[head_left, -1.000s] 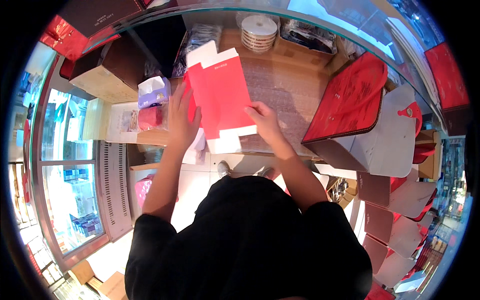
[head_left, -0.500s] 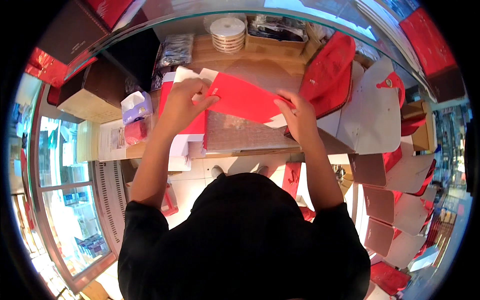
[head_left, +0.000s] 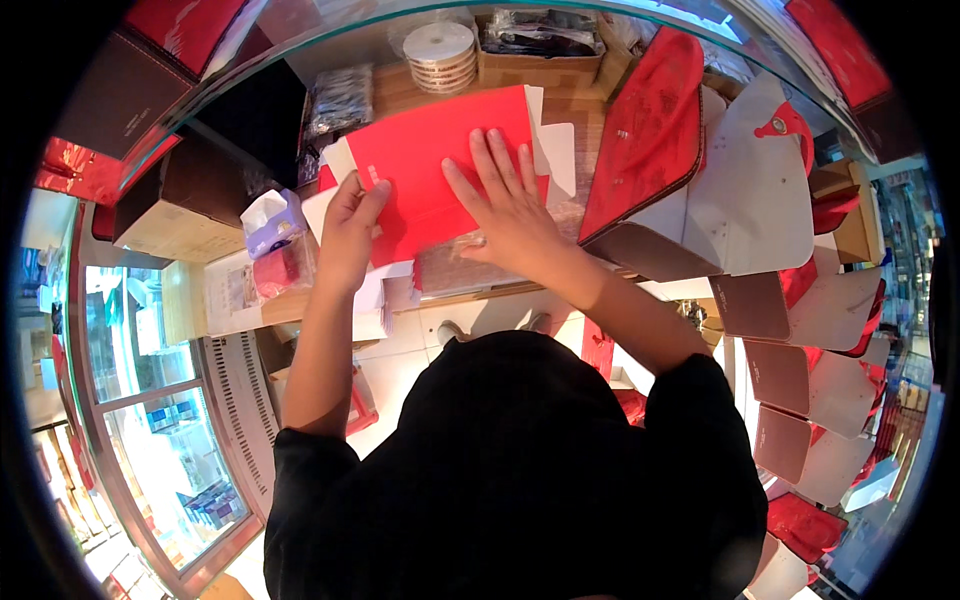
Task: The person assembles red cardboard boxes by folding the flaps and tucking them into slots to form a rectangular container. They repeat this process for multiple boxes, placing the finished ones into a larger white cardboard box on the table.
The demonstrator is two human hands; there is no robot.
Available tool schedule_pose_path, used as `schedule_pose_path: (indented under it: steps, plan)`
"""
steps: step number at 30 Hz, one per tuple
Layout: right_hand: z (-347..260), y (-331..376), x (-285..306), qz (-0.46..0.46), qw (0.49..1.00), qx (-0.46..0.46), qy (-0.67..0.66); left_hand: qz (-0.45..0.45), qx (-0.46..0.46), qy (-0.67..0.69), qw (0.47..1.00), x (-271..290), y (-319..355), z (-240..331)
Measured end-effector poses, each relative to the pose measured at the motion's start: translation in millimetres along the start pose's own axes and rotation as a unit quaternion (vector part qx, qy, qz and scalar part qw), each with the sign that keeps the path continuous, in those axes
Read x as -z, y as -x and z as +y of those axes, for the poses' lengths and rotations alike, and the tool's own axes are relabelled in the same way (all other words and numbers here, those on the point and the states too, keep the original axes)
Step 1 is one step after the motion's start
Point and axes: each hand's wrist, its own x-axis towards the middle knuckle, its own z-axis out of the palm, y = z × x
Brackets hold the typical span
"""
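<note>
A red card box blank (head_left: 415, 165) with white end flaps lies tilted over the wooden desk. At its left edge my left hand (head_left: 347, 232) pinches it, thumb on the red face and fingers behind. My right hand (head_left: 512, 218) rests flat on the right part of the red face, fingers stretched out and a little spread, thumb toward me. White flaps (head_left: 556, 160) stick out past the right end. Under the blank, partly hidden, a stack of similar card pieces (head_left: 372, 312) reaches the desk's front edge.
A tissue pack (head_left: 272, 222) stands left of the stack. Spools (head_left: 440, 55) and a carton of dark packets (head_left: 540, 68) sit at the back. Open red-lined boxes (head_left: 645, 140) crowd the right side. A glass shelf edge (head_left: 330, 32) crosses above the desk.
The blank now shows a broader red face. My right hand has let go of its right end and moved left onto its face. My left hand keeps hold of the left end.
</note>
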Motion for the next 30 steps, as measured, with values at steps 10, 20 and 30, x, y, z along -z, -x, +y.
schedule_pose_path:
  steps: [10, 20, 30]
  plan:
    - [8.5, -22.7, 7.8, 0.004, 0.993, 0.118, 0.021, -0.079, 0.019, 0.167, 0.983, -9.8, 12.3, 9.4]
    - [24.2, -15.2, 16.2, 0.110, 0.988, 0.096, -0.044, -0.121, -0.167, -0.169, 0.964, 15.5, 43.5, 56.4]
    - [15.1, -1.8, 52.5, 0.037, 0.969, 0.244, -0.024, -0.244, 0.106, -0.146, 0.953, 48.3, -12.8, 62.9]
